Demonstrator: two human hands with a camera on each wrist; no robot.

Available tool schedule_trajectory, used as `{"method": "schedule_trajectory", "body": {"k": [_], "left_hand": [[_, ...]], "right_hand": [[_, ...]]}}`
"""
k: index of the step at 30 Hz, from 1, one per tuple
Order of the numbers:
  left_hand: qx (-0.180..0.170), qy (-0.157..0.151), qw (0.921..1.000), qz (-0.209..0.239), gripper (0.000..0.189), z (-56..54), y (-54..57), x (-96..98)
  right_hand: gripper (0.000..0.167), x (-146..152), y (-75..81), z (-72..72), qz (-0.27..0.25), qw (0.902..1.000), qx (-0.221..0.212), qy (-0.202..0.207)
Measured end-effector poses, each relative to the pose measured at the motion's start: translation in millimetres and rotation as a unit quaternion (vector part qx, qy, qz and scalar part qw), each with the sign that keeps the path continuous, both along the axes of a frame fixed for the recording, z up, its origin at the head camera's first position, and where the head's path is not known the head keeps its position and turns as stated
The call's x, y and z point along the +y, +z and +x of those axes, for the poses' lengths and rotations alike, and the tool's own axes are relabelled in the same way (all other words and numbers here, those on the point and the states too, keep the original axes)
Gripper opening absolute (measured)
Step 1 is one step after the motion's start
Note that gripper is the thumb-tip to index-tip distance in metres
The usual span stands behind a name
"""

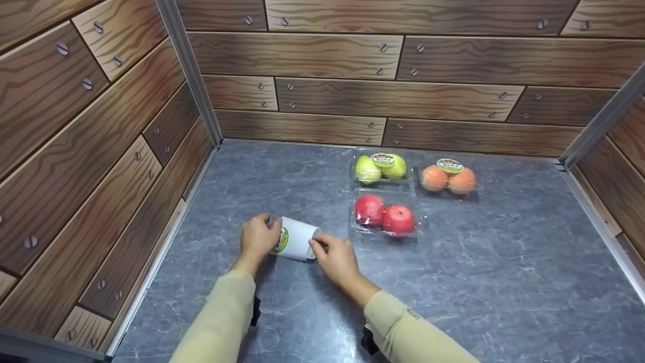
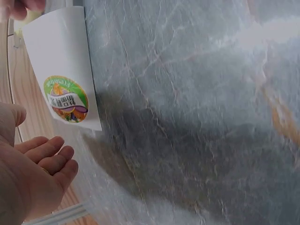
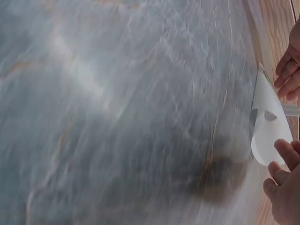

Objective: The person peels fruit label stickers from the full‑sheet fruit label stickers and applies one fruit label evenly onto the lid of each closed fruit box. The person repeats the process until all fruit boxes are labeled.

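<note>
A curled white label sheet [image 1: 297, 241] lies on the dark marbled table between my hands, with an oval green-and-orange fruit label [image 2: 66, 99] near its left end. At that end is my left hand [image 1: 258, 237], its fingers loosely bent; the left wrist view shows a gap between them and the sheet. My right hand [image 1: 338, 259] pinches the sheet's right edge between thumb and forefinger. From the right wrist view, the sheet [image 3: 271, 126] bows up off the table, and the label face is turned away.
Beyond my right hand stand clear plastic boxes: one with two red apples [image 1: 370, 210], one with yellow-green fruit [image 1: 369, 170] and one with orange fruit [image 1: 460, 181]. The yellow-green and orange boxes carry oval labels; none shows on the apple box. Wood-patterned walls [image 1: 302, 96] enclose the table.
</note>
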State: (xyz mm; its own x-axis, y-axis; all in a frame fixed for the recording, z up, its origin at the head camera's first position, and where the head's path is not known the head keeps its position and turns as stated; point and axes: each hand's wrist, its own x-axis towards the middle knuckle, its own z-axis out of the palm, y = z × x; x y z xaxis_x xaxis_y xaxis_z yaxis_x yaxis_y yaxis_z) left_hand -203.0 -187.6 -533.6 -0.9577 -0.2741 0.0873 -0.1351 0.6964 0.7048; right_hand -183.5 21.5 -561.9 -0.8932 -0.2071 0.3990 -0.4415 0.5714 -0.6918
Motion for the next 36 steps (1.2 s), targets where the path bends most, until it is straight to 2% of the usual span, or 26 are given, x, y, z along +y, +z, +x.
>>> {"method": "schedule_trajectory", "body": {"k": [4, 9, 20, 27, 32, 36], "left_hand": [[-0.01, 0.0, 0.9999, 0.012, 0.046, -0.5, -2.1, 2.8], [-0.014, -0.005, 0.9997, 0.022, 0.042, -1.3, -4.5, 3.6], [0.001, -0.005, 0.9996, 0.028, 0.035, -1.5, -10.4, 8.9], [-0.008, 0.01, 0.9982, 0.058, 0.043, -0.1, -6.1, 12.5], [-0.001, 0.029, 0.9932, 0.112, 0.041, 0.1, -1.5, 12.2], [0.01, 0.059, 0.9789, 0.195, 0.036, 2.7, 2.8, 13.8]], "right_hand": [[0.015, -4.6, -1.3, 0.0, 0.001, 0.9997, -0.023, -0.007], [0.015, -6.4, -3.2, -1.5, 0.0, 0.9995, -0.027, -0.019], [0.012, -8.5, -7.3, -2.3, 0.0, 0.9987, -0.045, -0.024], [0.009, -7.4, -2.6, -1.1, -0.012, 0.998, -0.051, -0.035], [0.012, -4.6, 5.7, 0.3, -0.037, 0.9965, -0.066, -0.035], [0.013, -0.2, 16.1, 0.6, -0.055, 0.9959, -0.067, -0.023]]}}
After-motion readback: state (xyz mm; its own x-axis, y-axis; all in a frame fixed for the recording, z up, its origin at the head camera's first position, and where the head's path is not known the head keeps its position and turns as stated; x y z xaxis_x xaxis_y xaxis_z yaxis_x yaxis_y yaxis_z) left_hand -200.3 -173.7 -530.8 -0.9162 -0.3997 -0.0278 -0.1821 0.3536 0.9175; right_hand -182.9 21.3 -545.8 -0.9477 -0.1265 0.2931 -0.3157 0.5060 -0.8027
